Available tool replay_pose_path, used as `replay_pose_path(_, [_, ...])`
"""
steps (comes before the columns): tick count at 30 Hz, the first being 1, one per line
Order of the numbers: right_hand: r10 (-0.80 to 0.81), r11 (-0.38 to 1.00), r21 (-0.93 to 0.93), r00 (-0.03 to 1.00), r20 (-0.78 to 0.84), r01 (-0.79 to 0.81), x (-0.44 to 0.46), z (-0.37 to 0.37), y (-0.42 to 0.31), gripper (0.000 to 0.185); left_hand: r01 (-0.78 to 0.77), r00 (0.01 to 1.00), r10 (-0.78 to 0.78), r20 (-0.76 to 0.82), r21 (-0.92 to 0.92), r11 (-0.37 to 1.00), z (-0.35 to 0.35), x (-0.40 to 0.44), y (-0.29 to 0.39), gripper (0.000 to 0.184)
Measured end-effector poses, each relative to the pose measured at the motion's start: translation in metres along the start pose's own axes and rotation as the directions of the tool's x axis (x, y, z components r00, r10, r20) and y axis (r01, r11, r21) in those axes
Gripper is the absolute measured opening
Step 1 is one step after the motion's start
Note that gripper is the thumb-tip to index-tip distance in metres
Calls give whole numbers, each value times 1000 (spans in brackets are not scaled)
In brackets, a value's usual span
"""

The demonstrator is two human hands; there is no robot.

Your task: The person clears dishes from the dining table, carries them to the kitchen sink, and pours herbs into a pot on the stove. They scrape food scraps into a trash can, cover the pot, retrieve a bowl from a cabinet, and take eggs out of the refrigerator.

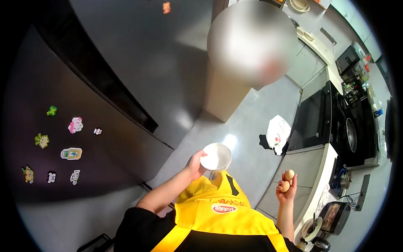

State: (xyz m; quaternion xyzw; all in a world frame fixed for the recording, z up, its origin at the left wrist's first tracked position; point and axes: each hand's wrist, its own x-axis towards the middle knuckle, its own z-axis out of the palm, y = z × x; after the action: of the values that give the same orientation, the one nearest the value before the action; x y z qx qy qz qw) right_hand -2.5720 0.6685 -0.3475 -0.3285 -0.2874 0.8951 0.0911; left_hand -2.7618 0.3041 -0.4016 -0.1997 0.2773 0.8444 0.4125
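My left hand (195, 164) grips the rim of a white bowl (218, 156), its fingers closed around the near side. A second edge below the rim hints at another bowl under it, but I cannot be sure. In my right hand (286, 193) are two pale brown eggs, an upper egg (289, 174) and a lower egg (285, 186), held by curled fingers. That hand is beside the counter on the right, apart from the bowl. A yellow apron (222, 197) covers my front below both hands.
A dark refrigerator (121, 155) with several magnets stands at left. On the floor lies a white bag-like item (278, 133) with red marks. Along the right run an oven (312, 119), a stove with a pan (351, 135), and a counter (310, 201). A blurred patch hides the upper middle.
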Motion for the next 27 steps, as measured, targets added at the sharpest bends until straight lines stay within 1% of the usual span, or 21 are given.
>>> replay_pose_path(1, [-2,1000,-20,997,-72,1,-1,0,0,42,7,1000,-7,-19,-7,1000,11,5,0,50])
replay_pose_path(2, [15,1000,-22,997,-79,-17,3,-6,-2,42,26,1000,-26,4,-3,1000,22,12,0,50])
replay_pose_path(3, [31,995,-90,994,-102,-40,9,-13,-3,43,42,999,-42,26,2,999,33,18,0,51])
replay_pose_path(4, [44,986,-155,991,-126,-63,13,-14,-6,44,43,999,-43,8,-2,999,47,22,-1,51])
replay_pose_path(5, [36,974,-214,980,-196,-78,19,-14,-8,44,67,998,-68,18,31,997,61,29,0,50])
replay_pose_path(6, [44,974,-210,980,-194,-86,29,-11,-10,44,89,995,-91,31,67,994,72,37,0,50])
replay_pose_path(8, [83,967,-219,972,-220,-132,49,-9,-20,45,89,994,-93,52,76,993,92,58,-2,50])
replay_pose_path(10, [116,957,-244,978,-171,-156,73,-6,-33,45,117,993,-116,-24,41,992,124,74,-2,51])
replay_pose_path(11, [125,945,-284,982,-139,-161,86,-3,-42,44,110,993,-108,-48,55,992,141,82,-2,50])
replay_pose_path(12, [137,932,-323,984,-109,-166,98,2,-50,43,120,992,-117,-41,62,991,147,97,-5,50])
replay_pose_path(14, [133,840,-528,991,-25,-126,123,15,-64,43,39,999,-40,21,82,996,158,129,-17,49])
replay_pose_path(15, [169,815,-566,985,31,-122,133,21,-69,39,-6,999,4,40,67,998,171,140,-23,49])
replay_pose_path(16, [208,791,-601,974,89,-114,144,29,-73,36,0,999,-3,43,69,998,188,151,-29,49])
replay_pose_path(18, [296,757,-637,945,138,-145,160,53,-75,36,-131,989,137,-56,90,987,220,171,-42,49])
replay_pose_path(19, [335,752,-639,929,160,-161,166,63,-74,36,-184,981,188,-54,77,980,229,183,-51,49])
replay_pose_path(20, [372,746,-642,910,182,-176,172,71,-72,36,-181,981,185,-52,76,981,241,192,-57,49])
replay_pose_path(22, [401,786,-581,889,220,-211,181,86,-71,35,-280,960,280,-2,64,958,263,205,-67,52])
replay_pose_path(23, [411,803,-552,881,237,-226,187,89,-71,34,-225,974,228,-10,125,966,266,212,-69,52])
replay_pose_path(24, [393,831,-508,886,248,-227,194,89,-69,34,-222,974,225,-7,128,967,261,224,-72,52])
replay_pose_path(26, [385,845,-480,891,240,-236,200,93,-77,39,-318,941,339,-19,300,900,248,250,-82,52])
replay_pose_path(27, [378,851,-467,897,229,-240,204,95,-80,39,-350,927,374,-11,331,877,256,255,-82,51])
